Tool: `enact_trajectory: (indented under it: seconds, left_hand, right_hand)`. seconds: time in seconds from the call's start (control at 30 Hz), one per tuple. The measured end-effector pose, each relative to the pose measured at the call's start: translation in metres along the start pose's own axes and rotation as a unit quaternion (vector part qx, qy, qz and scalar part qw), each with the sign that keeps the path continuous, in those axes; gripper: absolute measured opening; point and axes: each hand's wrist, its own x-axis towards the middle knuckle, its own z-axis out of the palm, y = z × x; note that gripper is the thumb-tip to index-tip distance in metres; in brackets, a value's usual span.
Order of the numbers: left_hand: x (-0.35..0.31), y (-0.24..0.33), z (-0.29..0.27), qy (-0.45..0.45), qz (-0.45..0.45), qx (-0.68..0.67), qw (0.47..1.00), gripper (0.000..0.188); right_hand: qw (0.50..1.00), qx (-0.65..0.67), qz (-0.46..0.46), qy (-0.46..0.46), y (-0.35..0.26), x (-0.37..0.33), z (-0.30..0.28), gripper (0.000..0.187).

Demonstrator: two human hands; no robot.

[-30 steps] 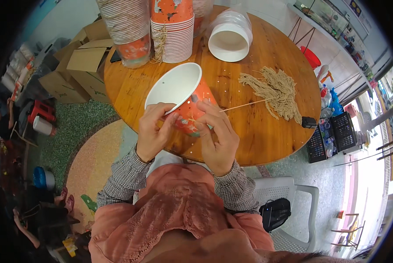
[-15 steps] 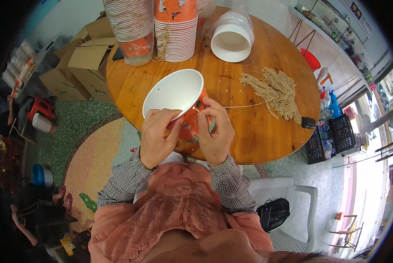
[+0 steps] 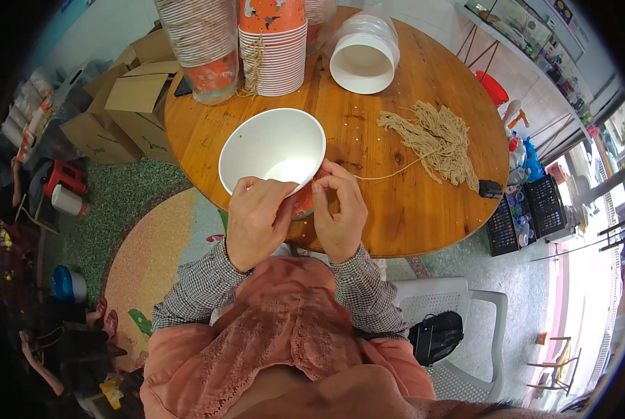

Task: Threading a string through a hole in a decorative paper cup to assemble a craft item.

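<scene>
A paper bucket (image 3: 272, 143), white inside and orange outside, leans in front of me at the near side of the wooden table, its mouth tilted up. A small dark hole shows in its wall near the far rim. My left hand (image 3: 258, 222) is closed on the near rim, thumb outside. At the rim's right side, my right hand (image 3: 340, 218) pinches the end of a tan cord (image 3: 392, 174) against the outer wall; the fingertips partly hide it. The cord runs right to a loose bundle of tan cords (image 3: 443, 143) on the table.
Stacked orange buckets (image 3: 274, 59) stand at the back left, some in plastic. A wrapped white bucket stack (image 3: 363, 66) lies beside them. A small black box (image 3: 490, 188) sits by the right table edge. Cardboard boxes (image 3: 134, 105) stand left, a white chair (image 3: 434, 300) right.
The bucket has turned so its mouth faces me more and less of its orange outside shows. My right fingers remain at the rim, and the cord now sags slightly.
</scene>
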Motion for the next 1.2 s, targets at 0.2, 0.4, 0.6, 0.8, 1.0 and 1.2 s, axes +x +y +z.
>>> enact_trajectory:
  seconds: [0.2,0.4,0.6,0.8,1.0,1.2]
  left_hand:
    - [0.013,0.006,0.002,-0.080,0.004,-0.009,0.997,0.021]
    - [0.036,-0.015,0.006,-0.249,-0.011,-0.055,0.967,0.019]
    - [0.032,-0.014,0.007,-0.228,-0.095,-0.144,0.958,0.012]
    - [0.032,-0.018,0.007,-0.216,-0.171,-0.185,0.943,0.009]
    - [0.033,-0.024,0.014,-0.173,-0.171,-0.216,0.946,0.011]
    - [0.029,-0.020,0.025,-0.032,-0.103,-0.215,0.971,0.012]
  right_hand:
    - [0.999,-0.010,0.052,0.007,0.004,-0.007,-0.003,0.012]
    - [0.999,-0.010,0.036,0.004,0.020,-0.016,-0.004,0.014]
    - [0.997,-0.034,0.060,-0.038,0.024,-0.015,-0.016,0.019]
    - [0.980,-0.167,-0.076,0.073,0.025,0.015,-0.036,0.008]
    - [0.993,0.054,0.051,-0.088,0.016,0.027,-0.023,0.013]
    - [0.969,0.146,0.106,-0.168,0.022,0.030,-0.012,0.013]
